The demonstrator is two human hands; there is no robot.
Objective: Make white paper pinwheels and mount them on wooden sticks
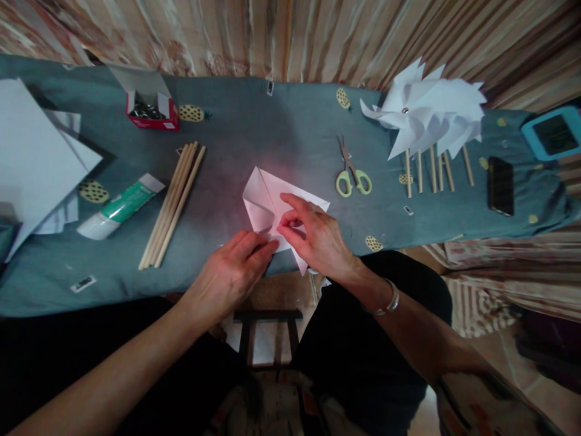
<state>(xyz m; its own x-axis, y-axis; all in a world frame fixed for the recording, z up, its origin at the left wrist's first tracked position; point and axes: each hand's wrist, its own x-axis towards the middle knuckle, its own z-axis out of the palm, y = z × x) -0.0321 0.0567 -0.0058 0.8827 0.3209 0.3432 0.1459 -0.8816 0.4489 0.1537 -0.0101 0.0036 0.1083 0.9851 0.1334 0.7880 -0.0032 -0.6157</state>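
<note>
A white sheet of paper (293,191), creased and partly cut into pinwheel flaps, lies at the front edge of the cloth-covered table. One flap curls up on its left side, and another corner hangs past the edge. My left hand (238,260) is closed, thumb and fingers pinching the paper's near side. Over the middle of the sheet, my right hand (318,233) has thumb and forefinger pressed together on the paper, while another finger reaches out above it. Whatever lies right between those fingertips is too small to make out.
Green-handled scissors (348,172) lie to the right. Finished paper pinwheels (436,112) on sticks and a phone (500,186) are farther right. On the left are wooden sticks (175,203), a glue tube (120,206), a red box (154,118) of small metal pieces and paper sheets (36,157).
</note>
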